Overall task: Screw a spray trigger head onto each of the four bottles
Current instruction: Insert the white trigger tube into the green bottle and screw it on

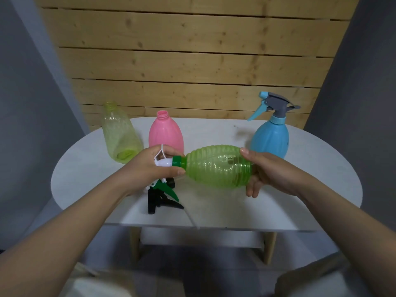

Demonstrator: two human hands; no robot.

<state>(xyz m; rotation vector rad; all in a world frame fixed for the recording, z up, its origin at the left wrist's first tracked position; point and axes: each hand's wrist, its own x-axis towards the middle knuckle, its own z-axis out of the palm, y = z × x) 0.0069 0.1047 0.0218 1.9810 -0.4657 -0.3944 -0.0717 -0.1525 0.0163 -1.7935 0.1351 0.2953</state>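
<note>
My left hand grips the white trigger head on the ribbed green bottle, whose base my right hand holds at centre. The blue bottle at two o'clock is capped; the pink bottle and yellow-green bottle at eleven remain.

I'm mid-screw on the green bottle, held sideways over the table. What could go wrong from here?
1. The green bottle is held in the air; the left hand turning its white head could cross-thread the collar.
2. Loose trigger heads lie under the left hand and near the table edge; a wrist bump might knock them off.
3. The pink bottle stands just behind the left hand and could tip.
</note>
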